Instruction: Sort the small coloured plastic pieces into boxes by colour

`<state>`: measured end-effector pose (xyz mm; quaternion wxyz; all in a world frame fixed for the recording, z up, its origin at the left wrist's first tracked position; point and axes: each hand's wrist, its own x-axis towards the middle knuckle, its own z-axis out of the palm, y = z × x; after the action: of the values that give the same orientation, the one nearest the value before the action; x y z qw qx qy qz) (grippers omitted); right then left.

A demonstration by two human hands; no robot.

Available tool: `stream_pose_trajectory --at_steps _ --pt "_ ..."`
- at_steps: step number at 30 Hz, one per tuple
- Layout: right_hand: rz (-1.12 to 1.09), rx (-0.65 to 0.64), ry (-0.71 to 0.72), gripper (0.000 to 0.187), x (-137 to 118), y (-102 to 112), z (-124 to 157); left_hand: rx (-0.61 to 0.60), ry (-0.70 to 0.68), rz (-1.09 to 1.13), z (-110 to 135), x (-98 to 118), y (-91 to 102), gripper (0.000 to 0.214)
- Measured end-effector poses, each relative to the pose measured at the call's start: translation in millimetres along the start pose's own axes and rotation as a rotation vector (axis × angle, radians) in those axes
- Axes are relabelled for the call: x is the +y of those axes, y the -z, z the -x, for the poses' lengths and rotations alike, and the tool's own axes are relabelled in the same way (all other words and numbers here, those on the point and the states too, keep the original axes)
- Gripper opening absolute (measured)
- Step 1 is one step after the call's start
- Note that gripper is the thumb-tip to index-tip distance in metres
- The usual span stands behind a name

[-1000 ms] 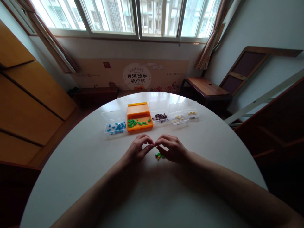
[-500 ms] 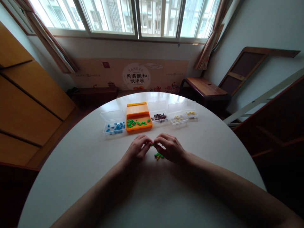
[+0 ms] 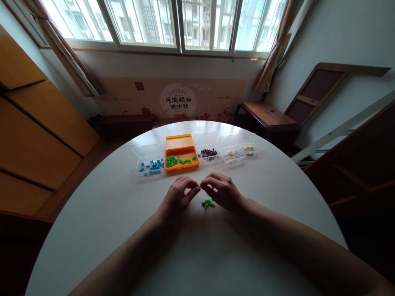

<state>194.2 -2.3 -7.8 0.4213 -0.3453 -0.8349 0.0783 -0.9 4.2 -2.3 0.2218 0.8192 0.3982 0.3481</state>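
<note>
Wide windows (image 3: 148, 24) give daylight to this room, and on the left side stands a yellow-brown wooden cabinet (image 3: 33, 135). Below the windows, a printed panel (image 3: 123, 92) with Chinese characters covers part of the wall. Nearer is a round white table (image 3: 83, 213), and beyond its far right edge is a wooden chair (image 3: 268, 113).

Over the middle of the table, the left hand (image 3: 182, 191) and the right hand (image 3: 224, 191) come together, with their fingertips almost meeting. Both are closed narrowly, thumb against finger.

Farther from the person, an orange box (image 3: 180, 143) stands open, with green pieces (image 3: 173, 160) lying inside it. To its left is one clear box (image 3: 149, 150) with blue pieces (image 3: 154, 165). To its right, three more open clear boxes contain, in order, dark brown pieces (image 3: 209, 152), cream pieces (image 3: 233, 155) and yellow pieces (image 3: 248, 148).

On the table near the right hand lies a little green and yellow cluster (image 3: 208, 203). Smallest of all, a tiny green piece (image 3: 199, 186) is pinched between the fingertips of both hands; its exact shape I cannot tell.
</note>
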Motion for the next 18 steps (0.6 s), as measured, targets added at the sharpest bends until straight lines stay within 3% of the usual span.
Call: stream_pose_trajectory --at_steps 6,13,16,18 --pt "-0.003 0.017 -0.035 0.012 15.6 -10.4 -22.3 0.011 0.047 -0.042 1.0 5.2 2.8 0.035" --pt "0.015 0.089 -0.250 0.012 38.8 -32.4 -71.0 -0.005 0.023 -0.040 1.1 3.8 3.1 0.022" --pt "-0.020 0.113 -0.318 0.015 45.3 -33.9 -72.6 -0.007 0.032 -0.036 1.9 3.4 3.3 0.004" --pt "-0.024 0.117 -0.307 0.015 47.2 -30.3 -64.7 -0.025 0.014 -0.037 2.4 3.3 3.4 0.016"
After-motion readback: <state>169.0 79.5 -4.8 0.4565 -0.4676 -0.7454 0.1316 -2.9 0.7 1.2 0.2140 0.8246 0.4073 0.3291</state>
